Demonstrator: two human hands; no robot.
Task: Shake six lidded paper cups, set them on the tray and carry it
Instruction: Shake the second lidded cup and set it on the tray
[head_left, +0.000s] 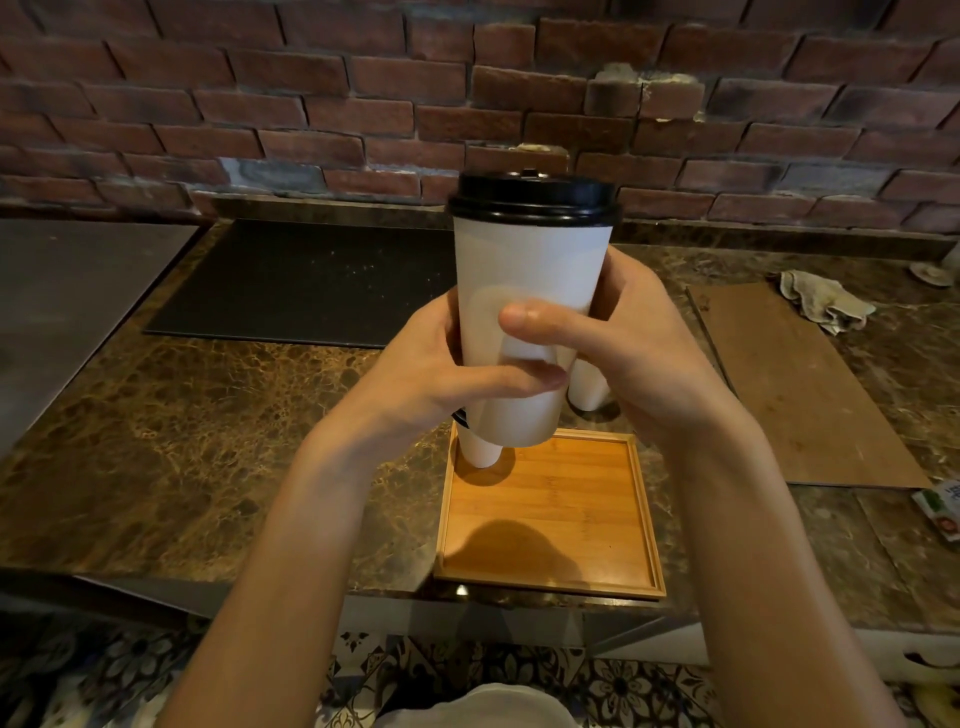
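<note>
- Your left hand (426, 374) and right hand (639, 353) together hold a white paper cup (524, 291) upright, lifted above the far end of the tray (550, 519).
- Your left fingers (514, 382) wrap the cup's lower part; your right thumb (540, 322) lies across its front, and the other right fingers are behind it, out of sight.
- The cup wears a black lid (535, 195), seated on the rim.
- The wooden tray sits on the marble table (182, 415), near its front edge.
- A second cup (480, 449) stands on the tray's far left corner, mostly hidden behind your left hand.
- A third cup (589, 392) shows only its base, beyond the tray's far edge; you cannot tell more of it.
- A black mat (291, 286) lies at the back left, a brown board (795, 384) to the right, with a crumpled cloth (826, 301) at its far end.
</note>
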